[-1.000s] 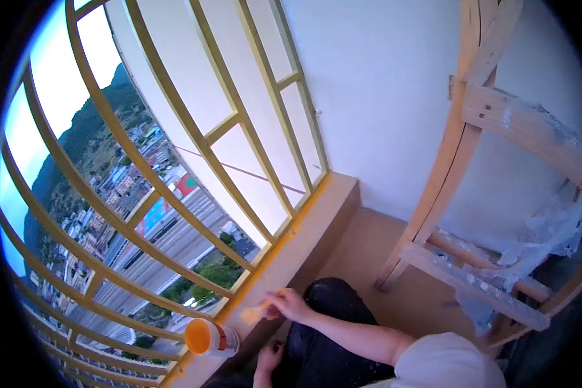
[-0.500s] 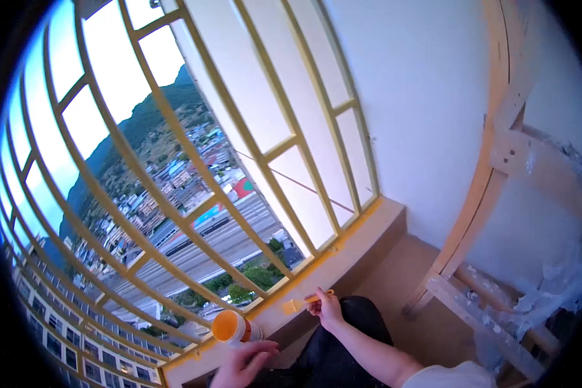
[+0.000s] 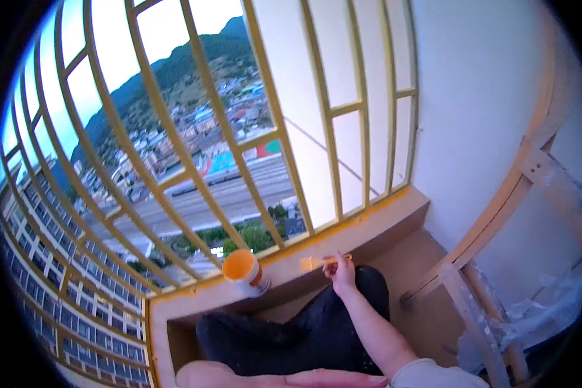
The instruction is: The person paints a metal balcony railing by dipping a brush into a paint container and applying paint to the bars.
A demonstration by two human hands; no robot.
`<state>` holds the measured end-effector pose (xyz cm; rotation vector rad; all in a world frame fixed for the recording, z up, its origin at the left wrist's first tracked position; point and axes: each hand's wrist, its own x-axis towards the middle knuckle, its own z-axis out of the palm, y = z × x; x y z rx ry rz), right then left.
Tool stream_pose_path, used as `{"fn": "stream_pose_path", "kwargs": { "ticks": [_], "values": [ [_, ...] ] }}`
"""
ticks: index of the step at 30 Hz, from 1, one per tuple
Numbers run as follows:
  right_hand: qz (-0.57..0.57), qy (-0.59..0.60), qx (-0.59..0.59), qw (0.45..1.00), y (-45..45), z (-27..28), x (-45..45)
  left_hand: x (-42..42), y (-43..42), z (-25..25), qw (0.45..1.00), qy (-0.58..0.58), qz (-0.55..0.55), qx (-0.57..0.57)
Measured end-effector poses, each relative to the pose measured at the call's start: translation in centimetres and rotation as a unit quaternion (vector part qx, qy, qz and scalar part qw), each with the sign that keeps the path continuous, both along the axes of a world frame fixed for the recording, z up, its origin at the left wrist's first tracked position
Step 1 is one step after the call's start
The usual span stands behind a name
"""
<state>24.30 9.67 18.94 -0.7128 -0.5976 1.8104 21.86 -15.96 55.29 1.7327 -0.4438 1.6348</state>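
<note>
My right hand (image 3: 343,274) is closed around the orange handle of a small paintbrush (image 3: 312,264). Its yellow-coated bristles point left, over the ledge below the window bars. To the left of the brush stands a white paint bucket (image 3: 252,283) with orange paint coating its inside, tilted in view and apart from both hands. At the bottom edge, bare skin of my left arm and hand (image 3: 333,377) lies across my body; the fingers cannot be made out. My dark-trousered legs (image 3: 271,339) are folded beneath.
Yellow metal bars (image 3: 333,155) rise from the pale ledge (image 3: 394,213), with streaks of yellow along their base. On the right stands a wooden frame (image 3: 498,210) beside crumpled plastic sheeting (image 3: 549,307). A white wall (image 3: 472,97) closes the right side.
My left hand has drawn back from beside the bucket to the bottom edge. The view has turned, shifting the bars, bucket and brush right and upward. My right hand keeps the paintbrush.
</note>
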Motion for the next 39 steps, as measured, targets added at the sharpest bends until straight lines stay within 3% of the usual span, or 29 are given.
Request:
{"fn": "stream_pose_path", "kwargs": {
  "ticks": [3, 6, 9, 11, 13, 14, 16, 17, 19, 21, 26, 31, 33, 34, 36, 37, 39],
  "values": [
    [0.002, -0.005, -0.003, 1.000, 0.3, -0.1, -0.1, -0.6, -1.4, 0.9, 0.998, 0.044, 0.049, -0.011],
    [0.006, -0.014, -0.014, 1.000, 0.4, 0.1, 0.0, -4.8, -3.3, -0.1, 0.939, 0.180, 0.233, -0.177],
    [0.018, -0.002, 0.003, 1.000, 0.2, 0.6, 0.2, -10.2, -2.9, -3.4, 0.808, 0.353, 0.395, -0.259],
    [0.009, -0.008, -0.005, 1.000, 0.2, 0.6, 0.2, -13.0, -2.3, -9.6, 0.709, 0.385, 0.476, -0.349],
    [-0.006, -0.014, -0.023, 1.000, 0.3, 0.7, 0.2, -15.2, -1.7, -15.3, 0.577, 0.446, 0.551, -0.407],
    [-0.014, -0.022, -0.022, 0.999, 0.5, 0.5, 0.2, -16.7, -1.7, -18.7, 0.574, 0.442, 0.552, -0.413],
    [-0.018, -0.025, -0.024, 0.999, 0.6, 0.4, 0.4, -19.2, -2.1, -24.4, 0.424, 0.561, 0.665, -0.252],
    [-0.017, -0.022, -0.023, 0.999, 0.7, 0.3, 0.7, -19.4, -2.6, -25.4, 0.424, 0.558, 0.664, -0.260],
    [0.001, -0.038, 0.020, 0.999, 0.8, 0.1, 1.2, -19.7, -3.1, -27.3, 0.351, 0.599, 0.694, -0.192],
    [-0.011, -0.058, 0.019, 0.998, 0.3, 1.0, 1.3, -18.8, -2.7, -26.9, 0.364, 0.596, 0.689, -0.194],
    [0.000, -0.062, 0.054, 0.997, -0.2, 1.9, 1.7, -18.1, -2.3, -26.8, 0.329, 0.607, 0.695, -0.198],
    [0.009, -0.119, 0.194, 0.974, -3.4, 10.1, -1.2, -18.3, -2.1, -27.7, 0.351, 0.588, 0.703, -0.193],
    [0.055, -0.154, 0.324, 0.932, -3.7, 13.4, -3.5, -18.5, -1.6, -28.5, 0.356, 0.586, 0.699, -0.205],
    [0.066, -0.155, 0.317, 0.933, -4.3, 15.1, -5.2, -18.7, -1.2, -29.0, 0.368, 0.583, 0.697, -0.197],
    [0.078, -0.262, 0.417, 0.867, -5.8, 17.8, -8.7, -19.5, -0.3, -30.6, 0.377, 0.583, 0.685, -0.221],
    [0.088, -0.259, 0.416, 0.867, -5.5, 18.1, -10.0, -19.9, 0.1, -31.3, 0.384, 0.579, 0.681, -0.233],
    [0.099, -0.394, 0.535, 0.740, -5.3, 17.9, -13.5, -20.5, 0.7, -32.2, 0.376, 0.582, 0.679, -0.241]
  ]
}}
